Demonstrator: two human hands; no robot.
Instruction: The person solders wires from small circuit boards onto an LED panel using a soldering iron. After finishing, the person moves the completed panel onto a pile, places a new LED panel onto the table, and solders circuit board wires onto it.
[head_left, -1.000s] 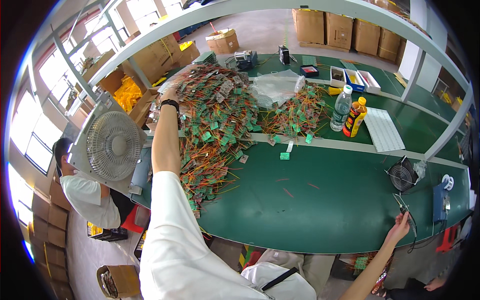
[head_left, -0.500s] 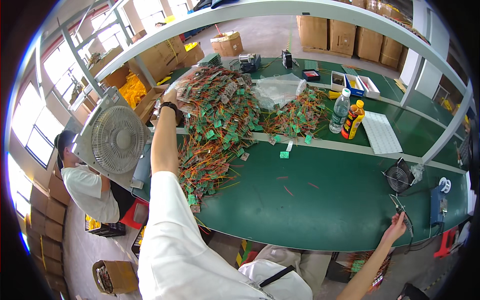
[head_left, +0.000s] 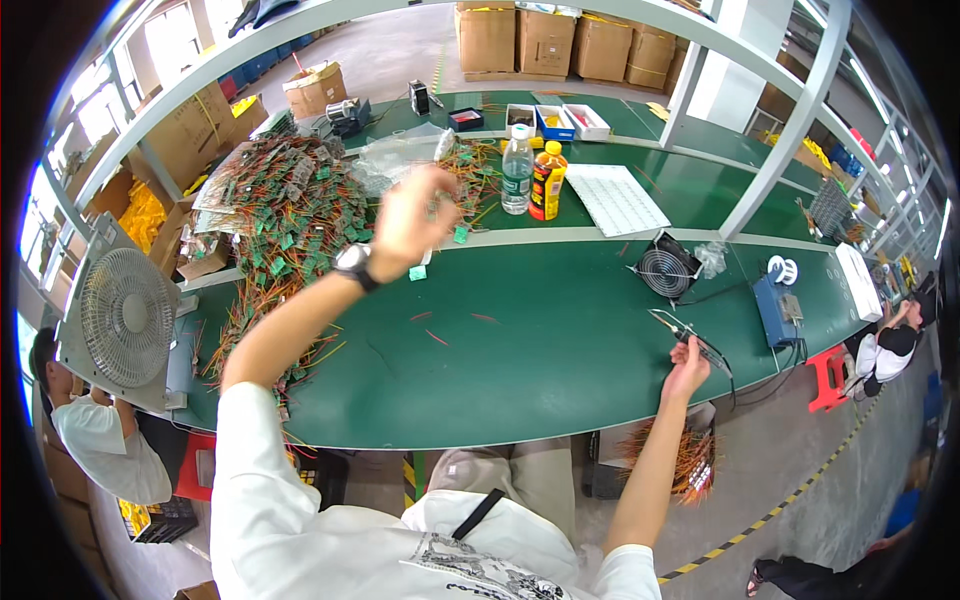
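A big heap of small green circuit boards with orange and red wires (head_left: 290,215) covers the left of the green table (head_left: 520,340). My left hand (head_left: 418,215), with a black watch on the wrist, is lifted above the table just right of the heap and is blurred; its fingers are curled, and whether it holds anything does not show. A smaller pile of the same boards (head_left: 475,170) lies behind it. My right hand (head_left: 688,368) rests at the table's near right edge, closed on a thin metal tool (head_left: 690,338).
A grey fan (head_left: 120,315) stands at the left edge. A water bottle (head_left: 516,170), an orange bottle (head_left: 546,180) and a white gridded sheet (head_left: 615,198) sit at the back. A small black fan (head_left: 668,270) and blue box (head_left: 775,310) are right. People sit left (head_left: 95,445) and right (head_left: 885,345).
My left hand has lifted off the big heap and swung right and toward me, over the bare green table. The view has turned to the right. My right hand stays at the table edge.
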